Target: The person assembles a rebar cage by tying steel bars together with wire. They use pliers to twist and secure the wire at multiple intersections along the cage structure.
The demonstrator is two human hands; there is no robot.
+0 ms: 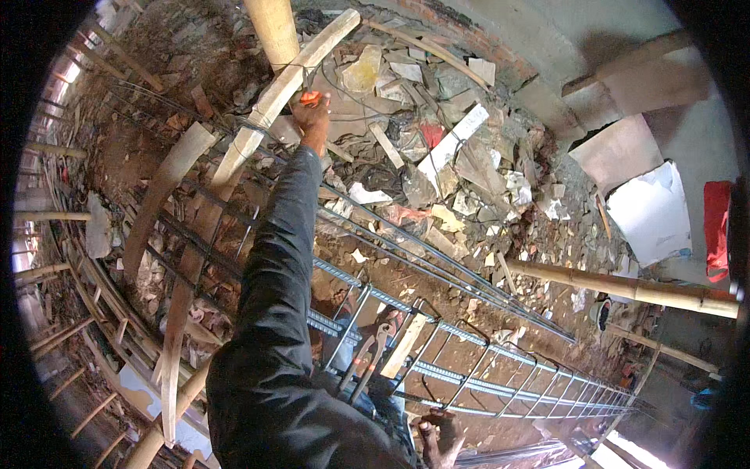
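Dark sleeve [273,313] reaches up to the left hand [312,117] — its fingers curl around an orange-handled tool [310,98] against a wooden plank [258,125]. Right hand [437,438] rests low on the rebar cage [484,367] — finger state unclear.

Two hands [312,117] — one pincers [373,348].

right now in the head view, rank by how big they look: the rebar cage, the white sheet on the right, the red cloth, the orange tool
1. rebar cage
2. white sheet
3. red cloth
4. orange tool, held by the left hand

The fisheye bend and differing distances make true sizes unsure.
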